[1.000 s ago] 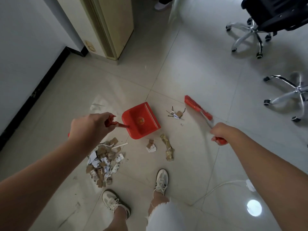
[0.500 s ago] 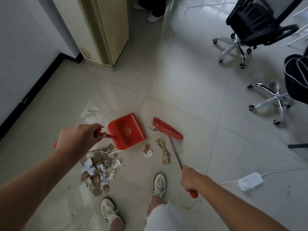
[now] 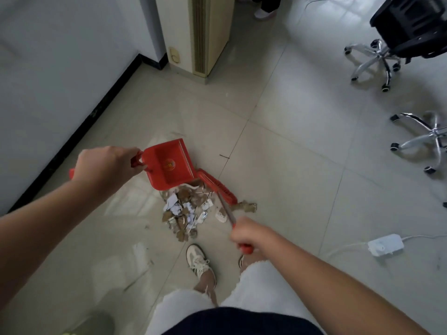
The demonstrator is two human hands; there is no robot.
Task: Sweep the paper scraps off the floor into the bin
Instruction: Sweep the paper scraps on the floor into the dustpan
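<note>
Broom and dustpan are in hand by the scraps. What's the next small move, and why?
Probably shift the broom past the brown crumple and drag it left into the pile: that piece lies apart to the right, and the dustpan looks empty.

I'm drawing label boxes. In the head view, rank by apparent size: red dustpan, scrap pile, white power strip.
1-2. The scrap pile and the red dustpan look nearly alike, so there is no firm order between them.
3. The white power strip is clearly smallest.
</note>
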